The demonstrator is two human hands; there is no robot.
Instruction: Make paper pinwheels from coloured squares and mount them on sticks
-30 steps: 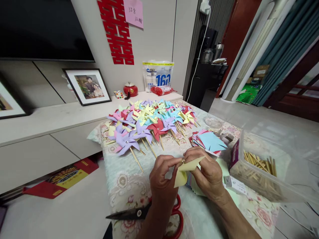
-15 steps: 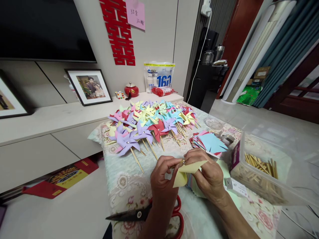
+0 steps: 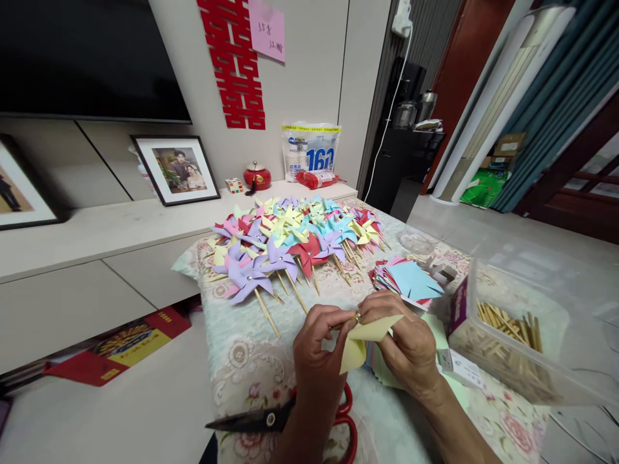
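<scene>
A pale yellow paper pinwheel (image 3: 370, 332) with curled blades is held between my two hands above the table. My left hand (image 3: 319, 345) is closed, pinching a short bit of wooden stick (image 3: 340, 324) against the pinwheel's centre. A small shiny pin (image 3: 358, 318) shows there, between the fingertips of both hands. Closed on the yellow paper from the other side is my right hand (image 3: 409, 338), its fingertips partly hidden by a blade. Red-handled scissors (image 3: 271, 419) lie under my left forearm, which covers part of them.
Finished pinwheels (image 3: 300, 235) on sticks cover the table's far side. Cut paper squares (image 3: 411, 280) are stacked beyond my right hand. To the right stand a clear plastic box (image 3: 507, 361) of wooden sticks and a small white box (image 3: 461, 368). Pale green paper (image 3: 387, 374) lies beneath my hands.
Both hands stay in nearly the same place, gripping the yellow pinwheel. The paper has tilted slightly, and a bit more of the stick shows at my left fingers. The view shifts a little.
</scene>
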